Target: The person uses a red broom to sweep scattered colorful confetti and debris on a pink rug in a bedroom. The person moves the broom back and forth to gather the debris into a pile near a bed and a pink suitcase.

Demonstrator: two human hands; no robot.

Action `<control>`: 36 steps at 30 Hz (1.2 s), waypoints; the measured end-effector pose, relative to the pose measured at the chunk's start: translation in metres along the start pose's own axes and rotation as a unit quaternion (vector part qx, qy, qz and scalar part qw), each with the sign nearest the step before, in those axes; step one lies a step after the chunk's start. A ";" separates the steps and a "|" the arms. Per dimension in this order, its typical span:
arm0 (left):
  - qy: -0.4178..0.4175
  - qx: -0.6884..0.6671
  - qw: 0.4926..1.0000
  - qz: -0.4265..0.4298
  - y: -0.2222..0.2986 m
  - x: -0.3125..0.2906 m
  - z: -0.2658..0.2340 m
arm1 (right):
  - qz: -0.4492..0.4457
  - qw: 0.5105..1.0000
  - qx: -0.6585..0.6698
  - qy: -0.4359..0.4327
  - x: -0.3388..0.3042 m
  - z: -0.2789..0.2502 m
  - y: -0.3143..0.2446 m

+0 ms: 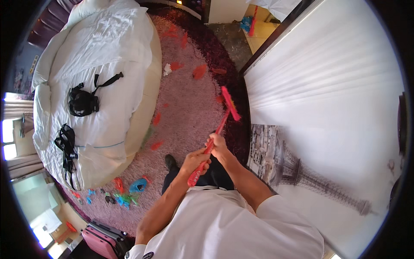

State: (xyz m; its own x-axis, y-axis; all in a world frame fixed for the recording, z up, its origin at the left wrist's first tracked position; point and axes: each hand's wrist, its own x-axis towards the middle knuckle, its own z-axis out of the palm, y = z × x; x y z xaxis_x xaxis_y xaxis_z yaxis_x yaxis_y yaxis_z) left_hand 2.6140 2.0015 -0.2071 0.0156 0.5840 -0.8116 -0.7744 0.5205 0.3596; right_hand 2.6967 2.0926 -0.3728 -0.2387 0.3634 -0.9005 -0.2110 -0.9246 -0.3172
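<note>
A round rug [185,108], mauve with a dark border, filled the middle of the frame between a rounded, white-covered bed [116,52] at left and a pale wall [327,69] with a tower picture at right. At center, a person in a white shirt held a red long-handled brush [221,124]. The left hand [196,162] was closed around the lower handle and the right hand [217,144] gripped it farther up. The brush head lay over the rug's dark border, right of center; whether its bristles touched the pile could not be told.

Work on the rug looked far from finished. A crumpled white scrap [167,69] lay at upper center, and blue, red and green scraps [124,199] were strewn at lower left, beside a blue plastic piece [138,185]. Red patches dotted the pile, loose or woven in, it was hard to say. A cluster at lower left might have been gathered litter, but no finished pile was evident.

The widest open stretch ran up the rug's center. The bed's curved side bounded it at left, the wall hemmed the brush closely at right, and a pink suitcase [98,242] stood at the lower left edge.
</note>
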 end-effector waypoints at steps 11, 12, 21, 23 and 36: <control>0.166 -0.038 0.981 0.092 0.043 -0.080 0.033 | 0.123 0.956 -0.147 -0.223 -0.074 0.081 -0.022; 0.152 -0.055 0.983 0.086 0.044 -0.078 0.033 | 0.116 0.956 -0.145 -0.228 -0.073 0.078 -0.026; 0.019 -0.045 0.999 -0.004 0.046 -0.006 0.027 | 0.104 0.987 -0.104 -0.059 -0.022 0.023 -0.054; 0.008 -0.009 1.000 -0.020 0.050 0.004 0.023 | 0.103 0.992 -0.032 -0.060 -0.007 0.018 -0.048; 0.091 -0.042 0.992 0.073 0.112 -0.062 -0.022 | 0.129 0.964 -0.158 -0.170 -0.038 0.150 -0.024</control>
State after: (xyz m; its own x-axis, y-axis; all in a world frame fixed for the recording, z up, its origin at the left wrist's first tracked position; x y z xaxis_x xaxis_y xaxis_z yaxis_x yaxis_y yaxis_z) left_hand 2.5119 2.0096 -0.1264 -0.2092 0.5232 -0.8262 -0.8103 0.3802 0.4459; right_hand 2.5684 2.1185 -0.2862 -0.5525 0.0843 -0.8292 0.1832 -0.9583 -0.2195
